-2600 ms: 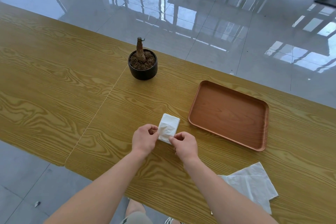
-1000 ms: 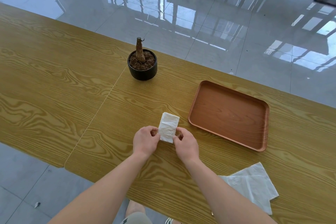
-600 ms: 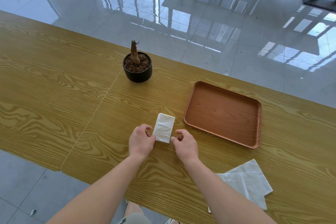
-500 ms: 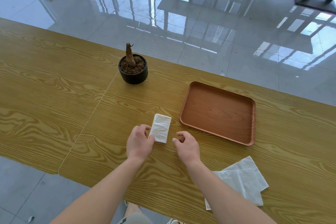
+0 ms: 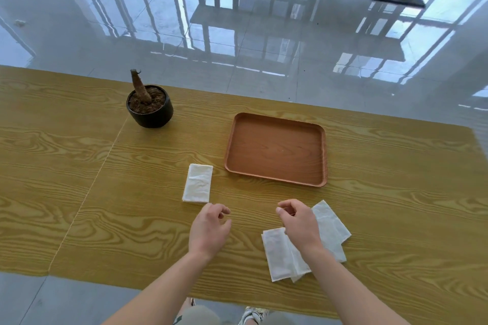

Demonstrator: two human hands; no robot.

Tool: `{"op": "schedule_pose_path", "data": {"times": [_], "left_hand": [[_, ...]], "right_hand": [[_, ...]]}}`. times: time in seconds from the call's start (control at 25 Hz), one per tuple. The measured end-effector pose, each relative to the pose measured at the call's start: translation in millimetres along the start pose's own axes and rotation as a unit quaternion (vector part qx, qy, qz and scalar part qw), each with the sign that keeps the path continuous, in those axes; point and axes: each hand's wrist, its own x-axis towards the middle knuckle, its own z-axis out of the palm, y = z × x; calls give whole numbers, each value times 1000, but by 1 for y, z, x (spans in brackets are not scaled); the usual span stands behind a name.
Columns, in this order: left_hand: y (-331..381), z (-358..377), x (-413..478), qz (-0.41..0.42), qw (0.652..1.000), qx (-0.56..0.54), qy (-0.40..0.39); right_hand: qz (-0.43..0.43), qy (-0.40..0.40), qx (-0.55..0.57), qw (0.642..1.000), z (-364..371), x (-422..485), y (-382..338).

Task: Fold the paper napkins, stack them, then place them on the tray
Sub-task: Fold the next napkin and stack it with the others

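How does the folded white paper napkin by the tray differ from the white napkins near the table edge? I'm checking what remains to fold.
The folded white paper napkin is a compact narrow rectangle; the loose white napkins are larger, flatter sheets.
The folded napkin lies alone and uncovered; the loose napkins overlap askew, partly under the right hand.
The folded napkin sits left of the brown rectangular tray; the loose napkins lie nearer the person.
Both rest on the wooden table, outside the tray.

Bare table point(image 5: 383, 192) around tray point(image 5: 276, 149)

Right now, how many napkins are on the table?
3, maybe more: one folded napkin left of the tray, two unfolded napkins overlapping under the right hand, which may hide others.
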Motion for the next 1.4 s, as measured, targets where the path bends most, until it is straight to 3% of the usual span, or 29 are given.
{"op": "schedule_pose_path", "data": {"times": [0.2, 0.36, 0.64, 0.8, 0.96, 1.08, 1.24, 1.4], "left_hand": [[20, 23, -9, 20, 999, 7, -32], [37, 47, -15, 33, 994, 51, -92], [59, 72, -18, 85, 972, 186, -118], [59, 75, -17, 65, 975, 174, -124], [59, 75, -16, 45, 984, 127, -119], [58, 73, -17, 50, 987, 106, -109], [60, 72, -17, 47, 989, 94, -108], [60, 72, -16, 47, 987, 103, -117]], "right_hand": [[20, 39, -8, 999, -40, -8, 32], [13, 86, -80, 993, -63, -17, 53], [6, 96, -204, 974, -80, -32, 75], [29, 99, -222, 970, -80, -40, 84], [-82, 80, -249, 962, -76, -35, 80], [-161, 16, -300, 940, -73, -18, 67], [-213, -62, -372, 901, -70, 5, 57], [-229, -67, -421, 875, -67, 11, 50]]}}
